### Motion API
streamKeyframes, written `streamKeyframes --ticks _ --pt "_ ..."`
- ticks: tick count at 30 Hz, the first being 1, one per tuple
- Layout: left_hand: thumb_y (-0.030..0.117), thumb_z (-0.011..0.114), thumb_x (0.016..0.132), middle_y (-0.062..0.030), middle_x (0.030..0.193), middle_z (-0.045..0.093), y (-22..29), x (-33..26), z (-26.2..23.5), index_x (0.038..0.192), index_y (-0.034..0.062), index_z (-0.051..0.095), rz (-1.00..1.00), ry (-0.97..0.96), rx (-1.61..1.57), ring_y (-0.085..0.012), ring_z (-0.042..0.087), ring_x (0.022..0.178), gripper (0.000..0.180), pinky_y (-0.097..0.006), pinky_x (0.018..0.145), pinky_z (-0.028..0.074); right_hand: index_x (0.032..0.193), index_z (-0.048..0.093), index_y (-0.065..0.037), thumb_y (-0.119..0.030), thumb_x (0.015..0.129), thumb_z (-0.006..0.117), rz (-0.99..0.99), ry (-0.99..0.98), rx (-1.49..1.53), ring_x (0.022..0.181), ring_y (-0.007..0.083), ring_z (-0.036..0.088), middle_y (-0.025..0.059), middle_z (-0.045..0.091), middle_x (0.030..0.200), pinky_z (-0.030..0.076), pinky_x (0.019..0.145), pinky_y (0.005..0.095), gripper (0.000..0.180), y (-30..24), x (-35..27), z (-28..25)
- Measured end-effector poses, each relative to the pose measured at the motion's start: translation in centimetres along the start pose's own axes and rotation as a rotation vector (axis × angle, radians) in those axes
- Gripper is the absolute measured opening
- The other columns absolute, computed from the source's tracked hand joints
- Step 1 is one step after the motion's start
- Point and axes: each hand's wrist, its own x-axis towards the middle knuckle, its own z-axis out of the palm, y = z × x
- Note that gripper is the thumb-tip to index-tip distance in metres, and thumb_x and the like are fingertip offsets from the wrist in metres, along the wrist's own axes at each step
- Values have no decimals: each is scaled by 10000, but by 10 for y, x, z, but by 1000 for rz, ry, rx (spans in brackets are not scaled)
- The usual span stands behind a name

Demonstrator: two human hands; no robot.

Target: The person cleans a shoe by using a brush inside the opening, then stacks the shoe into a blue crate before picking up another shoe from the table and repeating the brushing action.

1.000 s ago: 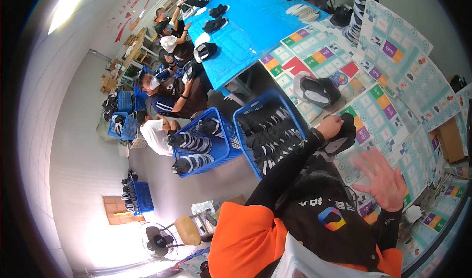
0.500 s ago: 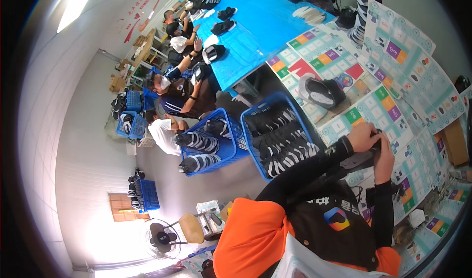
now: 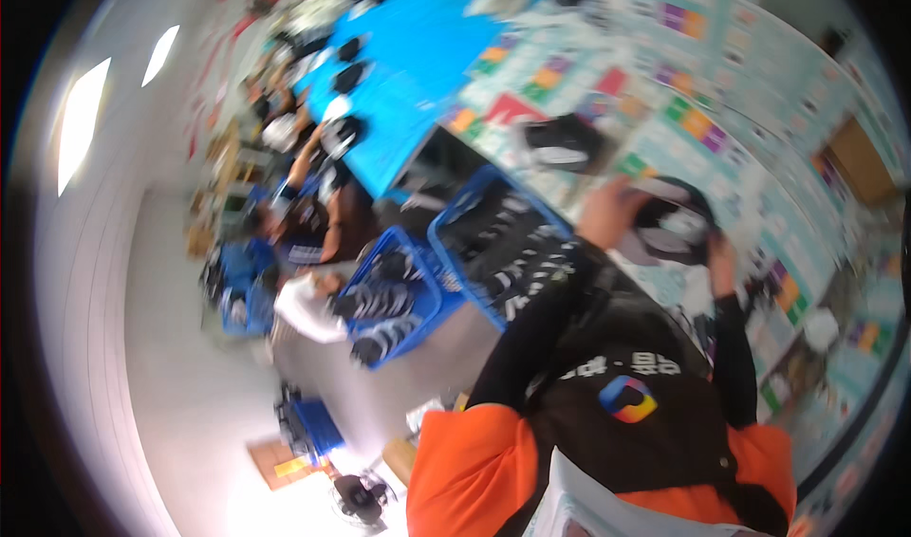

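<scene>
The fingers of the left hand (image 3: 608, 212) are closed on the left edge of a black and grey cap (image 3: 676, 194), and those of the right hand (image 3: 722, 257) grasp its opposite edge. Motion blur keeps me from telling where each thumb sits. The cap lies between the two hands with its hollow, pale-patched inside facing up, over a worktable papered with printed sheets (image 3: 773, 224); whether it touches them I can't make out.

Just beyond the left hand, a second cap (image 3: 567, 141), black with a pale part, rests on the sheets. Black sleeves run back from both wrists to orange upper sleeves (image 3: 470, 471) and a dark apron (image 3: 655, 442) with a colourful emblem.

To the left of the worktable, a blue basket (image 3: 465, 285) holds rows of black-and-white caps, and another blue basket (image 3: 429, 300) with stacked caps stands beside it. Past them sits a co-worker in a white top (image 3: 308, 307). Further off, dark caps lie on a blue-covered table (image 3: 408, 77).
</scene>
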Motion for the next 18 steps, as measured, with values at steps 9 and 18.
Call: streamKeyframes --ticks 9,18 --pt "238 647 941 -120 857 681 16 46 83 998 131 638 478 -264 477 -369 686 737 122 -483 603 524 1322 471 10 -44 782 678 368 331 -688 1243 423 469 194 460 1321 492 981 495 580 81 -50 -52" --pt "305 662 957 -160 868 674 23 39 146 998 109 676 465 -425 385 -415 665 767 201 -509 638 521 1149 493 -12 -57 780 697 518 565 -823 1249 366 458 164 481 1228 551 899 469 425 115 -52 -77"
